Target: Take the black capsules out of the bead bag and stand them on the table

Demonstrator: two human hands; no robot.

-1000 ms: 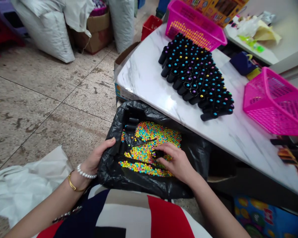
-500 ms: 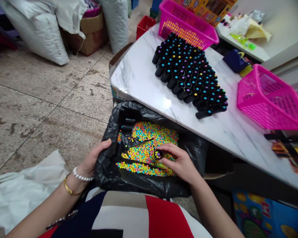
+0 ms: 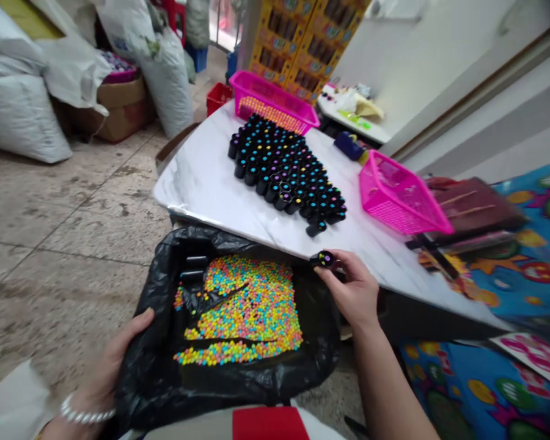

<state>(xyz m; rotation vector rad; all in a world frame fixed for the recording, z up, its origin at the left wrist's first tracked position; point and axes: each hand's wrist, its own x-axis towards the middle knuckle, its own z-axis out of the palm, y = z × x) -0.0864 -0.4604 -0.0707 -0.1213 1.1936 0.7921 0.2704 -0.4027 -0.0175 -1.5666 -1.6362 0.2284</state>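
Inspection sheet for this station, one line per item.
Surface: white marbled table, glossy.
Job's things: packed black cylinders on the table; multicoloured beads in a black-lined tray.
Clutter: far pink basket and near pink basket beside the cylinders.
Grip: right hand holds a single black cylinder; left hand at the tray's edge, fingers mostly hidden.
Cables: nothing seen.
Surroundings: white sacks on speckled floor; yellow boxes behind.
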